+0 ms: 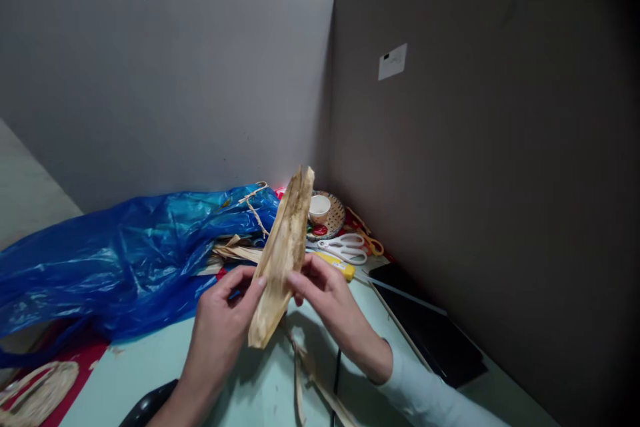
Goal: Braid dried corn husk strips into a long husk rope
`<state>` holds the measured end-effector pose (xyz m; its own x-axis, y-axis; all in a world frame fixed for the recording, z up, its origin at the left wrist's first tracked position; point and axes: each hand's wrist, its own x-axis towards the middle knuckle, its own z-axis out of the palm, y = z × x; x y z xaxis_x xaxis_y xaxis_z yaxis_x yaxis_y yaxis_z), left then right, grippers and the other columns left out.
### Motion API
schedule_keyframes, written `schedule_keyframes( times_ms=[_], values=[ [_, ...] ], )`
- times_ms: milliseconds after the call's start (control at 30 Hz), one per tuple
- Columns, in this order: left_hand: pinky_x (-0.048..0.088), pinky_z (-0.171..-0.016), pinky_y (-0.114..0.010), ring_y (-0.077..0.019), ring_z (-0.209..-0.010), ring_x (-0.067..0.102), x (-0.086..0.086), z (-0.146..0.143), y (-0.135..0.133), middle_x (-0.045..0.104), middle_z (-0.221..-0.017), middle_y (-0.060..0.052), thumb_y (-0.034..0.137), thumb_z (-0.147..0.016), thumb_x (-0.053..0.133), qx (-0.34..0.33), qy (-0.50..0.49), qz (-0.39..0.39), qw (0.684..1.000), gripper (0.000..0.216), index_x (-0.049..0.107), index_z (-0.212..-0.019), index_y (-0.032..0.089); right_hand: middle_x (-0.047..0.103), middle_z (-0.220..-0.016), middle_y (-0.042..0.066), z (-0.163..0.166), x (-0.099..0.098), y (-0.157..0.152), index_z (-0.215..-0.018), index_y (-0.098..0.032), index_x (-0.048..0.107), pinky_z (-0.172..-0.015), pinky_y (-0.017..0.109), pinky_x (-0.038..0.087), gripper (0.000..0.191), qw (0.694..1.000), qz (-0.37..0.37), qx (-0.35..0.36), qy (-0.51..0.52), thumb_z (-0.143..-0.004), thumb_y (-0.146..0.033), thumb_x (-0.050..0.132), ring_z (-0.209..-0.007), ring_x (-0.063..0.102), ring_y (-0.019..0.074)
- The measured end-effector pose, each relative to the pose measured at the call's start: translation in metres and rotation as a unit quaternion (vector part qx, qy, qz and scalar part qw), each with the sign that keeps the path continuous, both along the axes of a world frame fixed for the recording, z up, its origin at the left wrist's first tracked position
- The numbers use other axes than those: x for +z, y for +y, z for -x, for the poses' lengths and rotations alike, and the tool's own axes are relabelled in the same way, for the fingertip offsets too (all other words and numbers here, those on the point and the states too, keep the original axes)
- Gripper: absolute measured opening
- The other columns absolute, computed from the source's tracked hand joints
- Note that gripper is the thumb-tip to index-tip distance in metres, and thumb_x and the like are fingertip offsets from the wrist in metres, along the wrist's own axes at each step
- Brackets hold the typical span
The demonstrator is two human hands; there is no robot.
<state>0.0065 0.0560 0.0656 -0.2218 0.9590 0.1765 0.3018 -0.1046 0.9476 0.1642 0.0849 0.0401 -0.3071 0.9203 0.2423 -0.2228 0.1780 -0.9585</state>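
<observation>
A long dried husk leaf [283, 250], tan and curled lengthwise, stands tilted above the table between both hands. My left hand [220, 327] pinches its lower left edge with thumb and fingers. My right hand [325, 300] grips the leaf's right edge with fingertips pressed on it. The leaf's tip points up toward the corner of the grey partitions.
A crumpled blue plastic bag [125, 253] with more dried leaves [237, 250] lies at left. Behind the leaf are white scissors [345, 245], a yellow cutter [337, 265], a woven tray [336, 217] with a small white cup [319, 208], and a black tablet [425, 327] at right. Husk strips [305, 380] lie on the pale table.
</observation>
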Motion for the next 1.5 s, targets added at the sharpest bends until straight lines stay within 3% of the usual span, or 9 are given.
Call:
schedule_keyframes(
  times_ms=[133, 300, 733, 1033, 1167, 1500],
  values=[
    [0.047, -0.064, -0.024, -0.0174, -0.067, 0.061, -0.006, -0.006, -0.001, 0.072, -0.071, 0.001, 0.035, -0.062, 0.080, 0.008, -0.100, 0.033, 0.994, 0.021, 0.073, -0.074, 0.019, 0.066, -0.089, 0.003, 0.005, -0.008, -0.004, -0.102, -0.017, 0.067, -0.075, 0.029, 0.048, 0.024, 0.998, 0.000, 0.058, -0.037, -0.084, -0.033, 0.066, -0.084, 0.061, 0.0183],
    [0.052, -0.069, -0.030, -0.0209, -0.070, 0.066, -0.005, -0.006, 0.002, 0.074, -0.075, -0.003, 0.038, -0.064, 0.077, -0.053, -0.177, 0.084, 0.979, 0.026, 0.071, -0.080, 0.018, 0.065, -0.084, 0.002, 0.000, -0.004, 0.002, -0.095, -0.015, 0.070, -0.071, 0.027, 0.047, 0.022, 0.996, 0.038, 0.078, 0.021, -0.079, -0.029, 0.068, -0.078, 0.059, 0.0166],
    [0.049, -0.061, -0.024, -0.0168, -0.066, 0.062, -0.003, -0.004, 0.000, 0.069, -0.069, 0.000, 0.032, -0.068, 0.079, -0.103, -0.137, 0.095, 0.981, 0.019, 0.070, -0.072, 0.016, 0.062, -0.078, 0.002, -0.003, -0.007, 0.005, -0.086, -0.011, 0.070, -0.066, 0.025, 0.040, 0.027, 0.991, 0.100, 0.081, 0.029, -0.075, -0.035, 0.074, -0.068, 0.053, 0.0124],
    [0.053, -0.078, -0.029, -0.0229, -0.087, 0.070, 0.000, -0.002, 0.002, 0.077, -0.094, -0.006, 0.029, -0.072, 0.077, -0.124, -0.140, 0.078, 0.979, 0.029, 0.071, -0.096, 0.015, 0.064, -0.081, 0.002, -0.004, -0.014, 0.010, -0.086, -0.013, 0.069, -0.069, 0.024, 0.042, 0.021, 0.985, 0.116, 0.098, 0.075, -0.077, -0.032, 0.072, -0.070, 0.055, 0.0130],
    [0.053, -0.078, -0.028, -0.0231, -0.093, 0.070, -0.001, 0.000, 0.003, 0.077, -0.100, -0.006, 0.025, -0.075, 0.074, -0.154, -0.181, 0.073, 0.969, 0.036, 0.067, -0.109, 0.016, 0.066, -0.083, 0.003, -0.004, -0.012, 0.009, -0.088, -0.013, 0.071, -0.074, 0.026, 0.044, 0.023, 0.982, 0.122, 0.112, 0.087, -0.077, -0.033, 0.072, -0.076, 0.058, 0.0156],
    [0.052, -0.074, -0.027, -0.0191, -0.081, 0.067, -0.001, -0.004, -0.002, 0.075, -0.089, -0.002, 0.031, -0.076, 0.073, -0.123, -0.150, 0.067, 0.979, 0.021, 0.069, -0.091, 0.017, 0.064, -0.083, 0.002, -0.006, -0.003, 0.005, -0.089, -0.013, 0.069, -0.072, 0.026, 0.042, 0.029, 0.993, 0.073, 0.091, 0.013, -0.075, -0.037, 0.074, -0.073, 0.055, 0.0137]
  ],
)
